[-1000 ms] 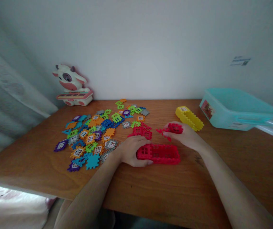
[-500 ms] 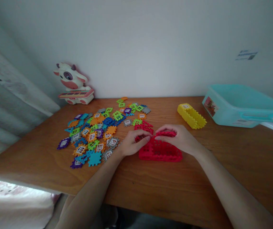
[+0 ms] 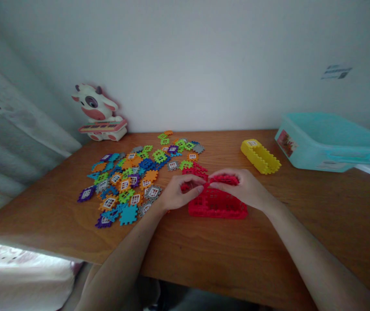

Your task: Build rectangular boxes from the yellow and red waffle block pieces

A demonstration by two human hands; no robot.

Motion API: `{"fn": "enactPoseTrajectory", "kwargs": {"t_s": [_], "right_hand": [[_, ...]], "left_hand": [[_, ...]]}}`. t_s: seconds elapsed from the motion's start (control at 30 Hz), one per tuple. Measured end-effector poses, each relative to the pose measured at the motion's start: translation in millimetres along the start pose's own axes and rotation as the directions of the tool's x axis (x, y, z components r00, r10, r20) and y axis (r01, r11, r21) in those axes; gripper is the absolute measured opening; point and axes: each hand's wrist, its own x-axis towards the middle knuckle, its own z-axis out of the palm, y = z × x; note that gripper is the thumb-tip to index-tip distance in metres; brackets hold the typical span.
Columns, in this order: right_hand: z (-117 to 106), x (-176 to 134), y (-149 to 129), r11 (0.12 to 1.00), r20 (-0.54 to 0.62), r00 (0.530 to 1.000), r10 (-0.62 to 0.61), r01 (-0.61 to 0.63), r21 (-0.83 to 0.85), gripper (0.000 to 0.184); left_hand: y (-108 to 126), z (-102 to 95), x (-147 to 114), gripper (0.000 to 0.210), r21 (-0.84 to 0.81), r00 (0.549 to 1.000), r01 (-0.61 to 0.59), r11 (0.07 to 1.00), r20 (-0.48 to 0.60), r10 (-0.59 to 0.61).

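A red structure of interlocking toy panels [image 3: 219, 212] stands on the table in front of me. My left hand [image 3: 181, 192] is closed on its left upper part, thumb on the near side and fingers over the far side. Between the thumb and fingers of my right hand [image 3: 239, 185] is a red panel [image 3: 224, 179], held at the top of the structure beside my left fingertips. Whether that panel is joined to the rest I cannot tell. My fingers hide part of the red edges where the two hands meet.
Loose coloured panels [image 3: 129, 214] lie in a wide pile on the left. A yellow panel box [image 3: 260, 160] and a teal plastic bin [image 3: 308, 151] stand to the right. At the back left is a cow toy with a keyboard [image 3: 102, 125]. The wooden table [image 3: 223, 255] ends near my forearms.
My right hand has tilted the red panel slightly, so more of its face shows, and its edge sits closer to my left fingertips. My left hand is nearly still.
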Motion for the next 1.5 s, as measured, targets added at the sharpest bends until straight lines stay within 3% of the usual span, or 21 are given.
{"fn": "enactPoseTrajectory", "kwargs": {"t_s": [0.23,0.37,0.43,0.57,0.7,0.8,0.9,1.0,1.23,1.5], "right_hand": [[-3,2,1,0.984,-0.023,0.997,0.072,-0.067,0.164,0.038],[-5,4,6,0.975,-0.076,0.994,0.077,-0.059,0.213,0.043],[-4,4,7,0.959,-0.066,0.989,0.136,-0.114,0.261,0.044],[1,3,6,0.880,0.057,0.962,0.266,-0.266,0.393,0.046],[1,1,5,0.862,0.083,0.963,0.255,-0.266,0.431,0.041],[-2,1,3,0.916,-0.029,0.975,0.221,-0.197,0.351,0.040],[-6,2,-1,0.978,-0.152,0.980,0.124,-0.095,0.187,0.035],[-11,1,-6,0.995,-0.199,0.978,0.064,-0.046,0.094,0.033],[-23,-5,-5,1.000,-0.054,0.999,0.001,-0.001,-0.009,0.030],[-21,-8,-4,0.998,0.002,0.999,-0.050,0.050,-0.049,0.021]], "left_hand": [[0,5.9,2,0.022,-0.044,0.991,-0.032,0.999,-0.129,0.026],[3,5.3,3,0.025,-0.079,0.981,0.010,0.997,-0.194,-0.025],[4,5.0,3,0.024,-0.083,0.977,0.005,0.997,-0.214,-0.023],[2,4.4,4,0.012,-0.047,0.961,-0.152,0.987,-0.240,0.137],[1,4.9,5,0.009,-0.008,0.951,-0.210,0.978,-0.234,0.202],[2,6.9,3,0.009,-0.002,0.954,-0.206,0.979,-0.225,0.200],[5,8.1,1,0.025,-0.046,0.972,-0.168,0.985,-0.172,0.158],[7,7.4,-1,0.027,-0.044,0.988,-0.125,0.991,-0.095,0.120],[2,8.9,1,0.022,0.018,0.997,-0.057,0.998,-0.055,0.058],[4,9.9,2,0.026,-0.018,0.997,0.060,0.998,-0.043,-0.061]]}}
